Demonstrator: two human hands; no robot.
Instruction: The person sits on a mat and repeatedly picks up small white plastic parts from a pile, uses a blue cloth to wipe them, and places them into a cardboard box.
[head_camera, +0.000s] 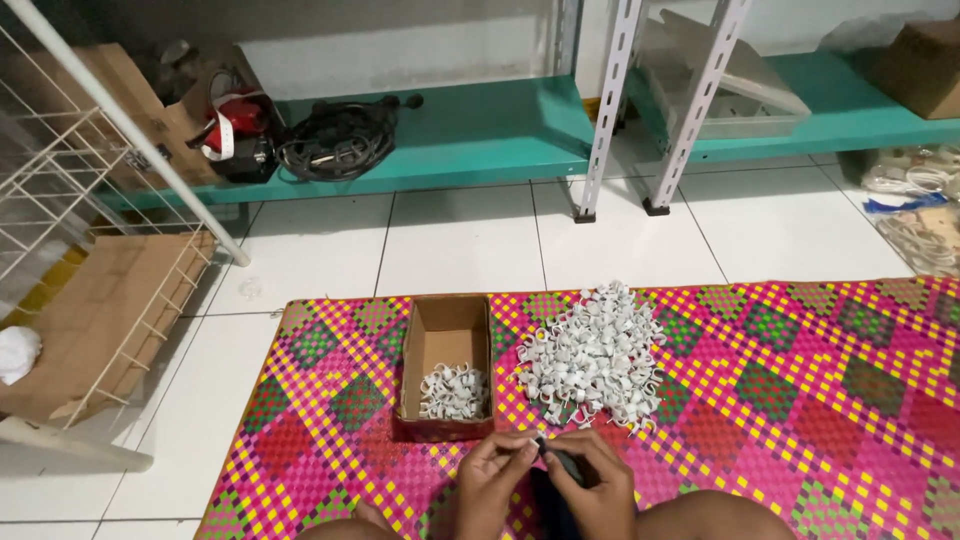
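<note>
Head view looks down at both hands, drawn close together over the mat (800, 400) near the bottom edge. Left hand (492, 478) curls inward, its fingers (520, 455) pinched on a small white clip (537, 441). Right hand (598, 480) meets it, fingers closed around a dark tool (566, 466). Just beyond lie a pile (592, 358) of white clips and a cardboard box (446, 365) holding more.

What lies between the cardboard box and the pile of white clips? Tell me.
Only a narrow strip of the bright woven mat, bare in the head view. The cardboard box and the pile of white clips sit side by side, apart.
</note>
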